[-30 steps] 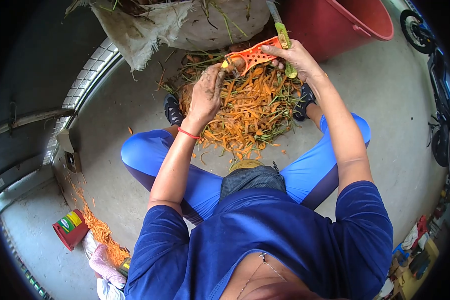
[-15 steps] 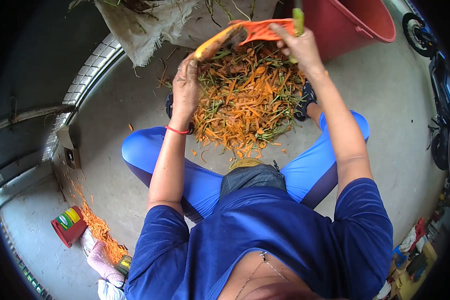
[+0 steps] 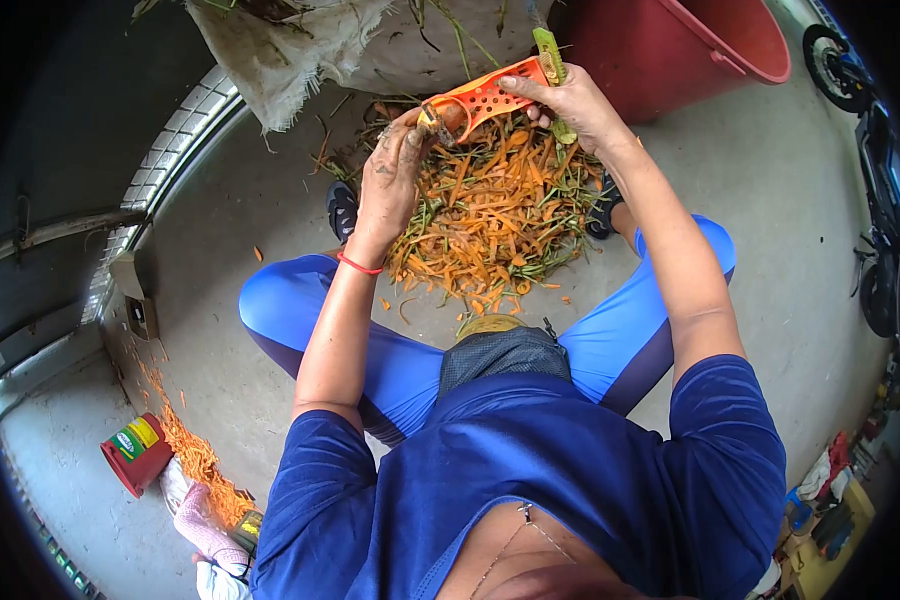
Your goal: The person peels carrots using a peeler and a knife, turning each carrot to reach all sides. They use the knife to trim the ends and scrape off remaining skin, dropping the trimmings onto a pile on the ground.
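Note:
My left hand (image 3: 388,180), muddy at the fingers, is closed around a dirt-covered carrot (image 3: 432,116) above the pile. My right hand (image 3: 576,106) grips an orange peeler (image 3: 492,100) with a perforated handle, its head against the carrot. A yellow-green strip (image 3: 548,52), greyish at its upper end, also passes through my right hand; its kind is unclear. Below both hands lies a heap of orange and green peelings (image 3: 500,215) on the floor. My left fingers hide most of the carrot.
A large red tub (image 3: 660,60) stands at upper right, beside a pale sack (image 3: 280,55) with stems. Lower left, a small red bucket (image 3: 137,455) lies by orange shreds (image 3: 195,455). A motorcycle (image 3: 875,200) is at the far right.
The carrot, long and slanted before, now points more toward the camera. My right hand and the peeler have come down and left; my left hand has shifted slightly right.

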A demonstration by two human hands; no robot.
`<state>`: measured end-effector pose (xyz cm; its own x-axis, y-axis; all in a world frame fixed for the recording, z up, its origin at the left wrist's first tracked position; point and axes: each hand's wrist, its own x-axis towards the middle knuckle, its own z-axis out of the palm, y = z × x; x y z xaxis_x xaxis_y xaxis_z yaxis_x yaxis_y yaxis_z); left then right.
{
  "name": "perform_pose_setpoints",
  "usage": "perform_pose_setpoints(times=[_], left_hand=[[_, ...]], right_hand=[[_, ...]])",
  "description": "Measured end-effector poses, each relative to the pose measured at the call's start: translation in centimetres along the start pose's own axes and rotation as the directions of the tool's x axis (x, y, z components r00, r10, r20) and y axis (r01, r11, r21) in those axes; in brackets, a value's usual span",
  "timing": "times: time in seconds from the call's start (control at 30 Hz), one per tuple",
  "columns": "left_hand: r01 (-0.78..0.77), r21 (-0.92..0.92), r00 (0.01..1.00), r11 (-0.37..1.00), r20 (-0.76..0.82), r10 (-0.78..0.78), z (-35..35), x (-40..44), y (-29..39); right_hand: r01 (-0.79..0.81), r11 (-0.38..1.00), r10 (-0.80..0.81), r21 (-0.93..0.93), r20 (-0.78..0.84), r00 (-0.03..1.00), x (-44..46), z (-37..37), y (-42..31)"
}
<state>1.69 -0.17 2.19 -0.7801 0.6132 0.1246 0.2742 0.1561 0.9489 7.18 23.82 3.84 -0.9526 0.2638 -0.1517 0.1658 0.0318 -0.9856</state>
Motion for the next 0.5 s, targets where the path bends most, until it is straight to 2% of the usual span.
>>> perform_pose_setpoints(times=[0.1,0.13,0.17,0.2,0.27,0.33,0.37,0.4,0.47,0.5], left_hand=[[-0.044,0.047,0.999,0.998,0.02,0.043,0.3,0.2,-1.5],[-0.012,-0.021,1.0,1.0,0.003,0.012,0.2,0.3,-1.2],[0.021,-0.087,1.0,0.996,-0.011,-0.022,-0.1,0.3,-0.7],[0.052,-0.152,0.998,0.987,-0.021,-0.056,-0.5,0.1,-0.4],[0.026,-0.157,0.999,0.987,-0.017,-0.029,-1.7,0.0,-0.8],[0.118,-0.245,0.988,0.962,-0.065,-0.138,-2.7,0.0,-1.9],[0.123,-0.297,0.986,0.947,-0.073,-0.151,-3.1,0.3,-2.2],[0.128,-0.351,0.983,0.928,-0.081,-0.167,-3.5,0.4,-2.5],[0.151,-0.493,0.973,0.857,-0.078,-0.216,-3.4,0.6,-3.1],[0.169,-0.573,0.967,0.802,-0.061,-0.248,-3.2,0.7,-3.6]], right_hand=[[-0.118,0.993,0.118,-0.004,0.028,0.993,0.6,-1.2,1.9],[-0.154,0.988,0.154,-0.001,0.027,0.988,0.7,-1.9,2.2],[-0.193,0.98,0.195,0.057,-0.047,0.98,0.8,-2.8,2.4],[-0.159,0.983,0.166,0.088,-0.076,0.983,1.0,-4.4,2.6],[-0.119,0.991,0.102,-0.067,-0.218,0.971,1.8,-8.1,4.6],[-0.093,0.975,0.011,-0.201,-0.375,0.927,2.7,-10.7,5.9],[-0.114,0.974,0.019,-0.197,-0.427,0.904,2.5,-11.5,5.9],[-0.027,0.992,-0.032,-0.121,-0.464,0.885,2.7,-11.5,6.2],[0.118,0.993,-0.099,0.014,-0.454,0.886,2.6,-9.0,4.5],[0.118,0.993,-0.097,0.027,-0.407,0.908,2.0,-6.9,2.8]])
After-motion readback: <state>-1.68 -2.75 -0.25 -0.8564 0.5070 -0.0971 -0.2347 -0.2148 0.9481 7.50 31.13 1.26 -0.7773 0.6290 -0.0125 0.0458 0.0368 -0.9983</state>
